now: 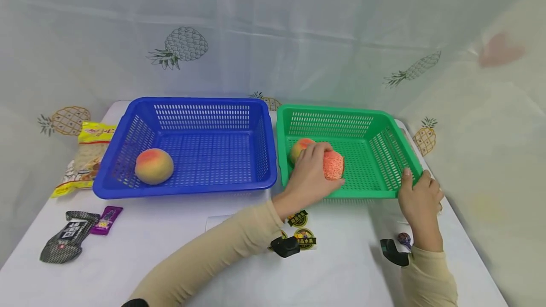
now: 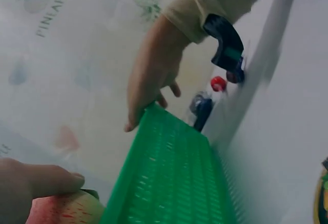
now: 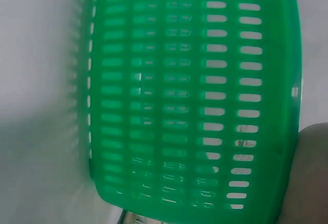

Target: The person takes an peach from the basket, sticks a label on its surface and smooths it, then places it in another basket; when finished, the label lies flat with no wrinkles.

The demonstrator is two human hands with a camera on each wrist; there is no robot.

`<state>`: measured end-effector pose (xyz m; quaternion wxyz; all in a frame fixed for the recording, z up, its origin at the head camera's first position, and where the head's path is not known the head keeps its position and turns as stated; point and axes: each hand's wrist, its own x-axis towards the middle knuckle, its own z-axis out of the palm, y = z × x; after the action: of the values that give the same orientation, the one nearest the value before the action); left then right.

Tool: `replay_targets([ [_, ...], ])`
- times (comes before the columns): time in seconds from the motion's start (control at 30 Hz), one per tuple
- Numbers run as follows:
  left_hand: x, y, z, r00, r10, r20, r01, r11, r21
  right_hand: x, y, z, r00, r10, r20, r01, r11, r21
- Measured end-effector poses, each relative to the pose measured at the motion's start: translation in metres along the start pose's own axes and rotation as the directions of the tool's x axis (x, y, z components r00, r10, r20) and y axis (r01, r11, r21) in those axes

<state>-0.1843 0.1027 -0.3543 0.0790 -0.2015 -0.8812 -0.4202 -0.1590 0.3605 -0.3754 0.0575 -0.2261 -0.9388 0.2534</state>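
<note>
In the head view my left hand [image 1: 310,172] holds a round reddish fruit [image 1: 333,165] over the left part of the green basket [image 1: 394,150]. Its red streaks over a paler skin show in the left wrist view, where my thumb lies across the fruit [image 2: 66,209]. A peach [image 1: 300,148] sits inside the basket, partly hidden behind that hand. My right hand [image 1: 420,199] grips the basket's near right corner, thumb over the rim. Slotted green basket wall [image 3: 195,90] fills most of the right wrist view, part of my right hand [image 3: 310,178] at its edge.
Left of the green basket stands a blue basket [image 1: 185,186] with a peach [image 1: 154,166] in it. A yellow snack bag [image 1: 87,155], a dark packet [image 1: 70,237] and a purple packet [image 1: 107,220] lie farther left. Round stickers [image 1: 304,239] and a lollipop [image 1: 404,239] are in front.
</note>
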Motion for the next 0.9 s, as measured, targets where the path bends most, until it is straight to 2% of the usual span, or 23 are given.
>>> replay_targets([
  [0.1,0.011,0.005,0.017,0.996,0.014,0.083,-0.021,0.997,0.076,0.000,0.000,0.001,1.000,0.002,-0.004,-0.002,1.000,0.018],
  [0.2,0.020,0.008,0.029,0.981,0.003,0.194,-0.025,0.993,0.115,0.000,-0.001,0.002,1.000,0.008,-0.009,-0.007,1.000,0.027],
  [0.37,0.035,0.011,0.037,0.942,0.013,0.337,-0.078,0.980,0.181,0.001,0.000,0.004,0.999,0.021,-0.030,-0.020,0.999,0.028],
  [0.53,0.045,0.009,0.045,0.895,0.000,0.446,-0.138,0.951,0.277,0.001,0.001,0.005,0.999,0.029,-0.045,-0.028,0.999,0.027],
  [0.7,0.049,0.004,0.050,0.855,-0.035,0.517,-0.139,0.946,0.293,0.001,0.002,0.006,0.999,0.020,-0.050,-0.019,1.000,0.025],
  [0.8,0.050,0.000,0.052,0.845,-0.038,0.534,-0.144,0.944,0.296,0.001,0.002,0.005,0.999,0.019,-0.050,-0.018,1.000,0.023],
  [0.9,0.051,-0.004,0.052,0.844,-0.046,0.534,-0.153,0.934,0.323,0.002,0.002,0.004,0.999,0.017,-0.049,-0.016,1.000,0.023],
])
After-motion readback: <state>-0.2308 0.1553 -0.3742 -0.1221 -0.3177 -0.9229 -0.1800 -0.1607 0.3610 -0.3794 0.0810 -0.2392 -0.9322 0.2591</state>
